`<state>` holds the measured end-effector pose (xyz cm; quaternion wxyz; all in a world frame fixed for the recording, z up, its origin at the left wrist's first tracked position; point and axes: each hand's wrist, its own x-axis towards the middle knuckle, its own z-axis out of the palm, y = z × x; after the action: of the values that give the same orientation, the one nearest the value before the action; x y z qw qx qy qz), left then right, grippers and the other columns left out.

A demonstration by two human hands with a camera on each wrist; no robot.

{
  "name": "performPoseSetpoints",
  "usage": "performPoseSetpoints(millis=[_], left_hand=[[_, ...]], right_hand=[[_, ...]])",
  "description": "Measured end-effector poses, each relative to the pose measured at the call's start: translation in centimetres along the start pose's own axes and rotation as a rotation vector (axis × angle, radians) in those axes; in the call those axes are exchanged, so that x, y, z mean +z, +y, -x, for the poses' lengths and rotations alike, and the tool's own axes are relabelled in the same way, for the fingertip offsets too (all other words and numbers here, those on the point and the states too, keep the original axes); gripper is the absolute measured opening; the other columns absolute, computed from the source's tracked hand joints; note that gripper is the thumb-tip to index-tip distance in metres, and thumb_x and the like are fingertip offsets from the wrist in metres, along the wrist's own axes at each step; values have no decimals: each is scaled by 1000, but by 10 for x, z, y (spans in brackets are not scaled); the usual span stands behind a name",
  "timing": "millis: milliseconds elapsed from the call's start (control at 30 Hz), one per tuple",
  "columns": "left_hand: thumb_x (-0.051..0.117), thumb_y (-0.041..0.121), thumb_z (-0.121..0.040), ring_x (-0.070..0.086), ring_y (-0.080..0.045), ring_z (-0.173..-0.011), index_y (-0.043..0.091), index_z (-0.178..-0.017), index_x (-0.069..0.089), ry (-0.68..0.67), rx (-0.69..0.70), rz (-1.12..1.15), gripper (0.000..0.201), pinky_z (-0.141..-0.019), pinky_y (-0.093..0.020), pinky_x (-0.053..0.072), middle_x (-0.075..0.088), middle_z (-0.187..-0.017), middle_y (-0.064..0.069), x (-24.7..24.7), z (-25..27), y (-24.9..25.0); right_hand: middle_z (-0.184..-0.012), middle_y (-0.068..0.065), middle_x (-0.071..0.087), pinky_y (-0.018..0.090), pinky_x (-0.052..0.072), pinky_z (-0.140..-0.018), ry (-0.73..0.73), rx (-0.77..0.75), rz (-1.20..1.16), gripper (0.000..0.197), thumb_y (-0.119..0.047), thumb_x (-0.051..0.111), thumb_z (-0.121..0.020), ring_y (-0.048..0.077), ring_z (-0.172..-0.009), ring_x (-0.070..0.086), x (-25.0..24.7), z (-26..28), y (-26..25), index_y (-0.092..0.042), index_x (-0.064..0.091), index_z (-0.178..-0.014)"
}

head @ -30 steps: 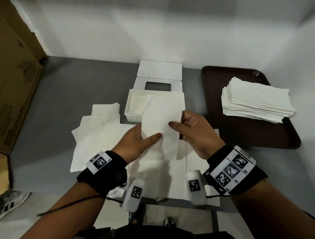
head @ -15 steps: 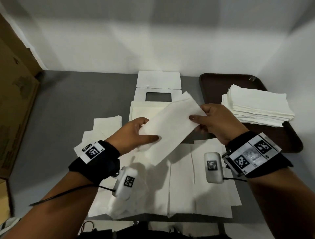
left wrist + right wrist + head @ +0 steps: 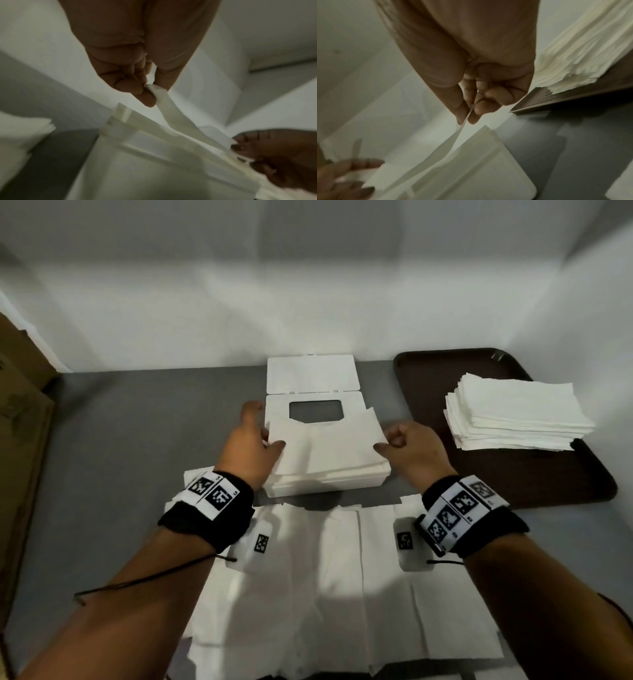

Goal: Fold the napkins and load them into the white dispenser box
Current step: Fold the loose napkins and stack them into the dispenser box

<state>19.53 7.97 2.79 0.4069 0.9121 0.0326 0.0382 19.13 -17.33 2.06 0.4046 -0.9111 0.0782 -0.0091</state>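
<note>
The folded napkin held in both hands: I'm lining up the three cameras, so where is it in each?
Head: folded napkin at centre, above the dispenser box.
Left wrist: a strip running from upper centre to lower right.
Right wrist: a thin edge running from centre to lower left.
Shared landmark: the dispenser box under it.

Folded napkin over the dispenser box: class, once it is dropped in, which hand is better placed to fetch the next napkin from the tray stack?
Right, probably: the right hand is beside the tray's napkin stack.
</note>
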Motion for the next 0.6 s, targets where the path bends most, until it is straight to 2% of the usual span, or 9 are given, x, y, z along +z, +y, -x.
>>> performPoseSetpoints(millis=[67,167,300,400,467,533,600], left_hand=[[64,8,-84,57,-27,-74,14,-136,31,-39,33,-92,62,-70,-31,45,55,-80,-4,4,-5,-2],[61,7,-83,61,-35,-82,16,-137,29,-107,55,-209,64,-74,-37,49,60,-82,-9,9,-9,-7],[64,11,-84,59,-36,-97,15,-138,30,-185,43,-303,64,-84,-42,50,61,-102,-16,12,-10,-9],[70,16,-80,52,-35,-108,14,-131,41,-126,77,-401,58,-92,-43,47,47,-119,-14,11,-8,-7],[70,18,-80,49,-34,-108,13,-124,49,-71,129,-429,49,-92,-42,47,43,-119,-12,11,-8,-3],[68,21,-83,49,-30,-109,14,-120,55,-124,160,-411,40,-92,-36,45,44,-119,-10,14,-10,1],[67,25,-85,50,-28,-111,16,-118,58,-247,174,-422,35,-93,-32,41,47,-121,-9,21,-13,5]], right_hand=[[-71,-11,54,23,41,-69,19,-2,75,15,-23,73,-80,11,-72,55,7,0,0,-18,61,-89],[-80,-7,58,30,47,-78,23,-13,186,18,-25,71,-81,17,-81,59,15,1,-1,-20,59,-95],[-86,-4,59,30,46,-74,20,-46,331,28,-25,69,-81,23,-88,61,22,2,0,-21,56,-105],[-106,6,63,31,41,-76,63,-107,419,45,-22,75,-77,30,-102,58,23,3,-1,-16,54,-117],[-112,9,58,34,40,-84,99,-166,445,48,-19,77,-75,32,-108,52,22,1,-5,-14,55,-118],[-109,9,55,36,40,-91,45,-206,430,43,-18,76,-76,30,-109,50,23,-3,-10,-14,58,-115],[-111,8,55,36,41,-95,-106,-219,458,37,-21,75,-79,29,-112,50,23,-8,-21,-15,61,-113]])
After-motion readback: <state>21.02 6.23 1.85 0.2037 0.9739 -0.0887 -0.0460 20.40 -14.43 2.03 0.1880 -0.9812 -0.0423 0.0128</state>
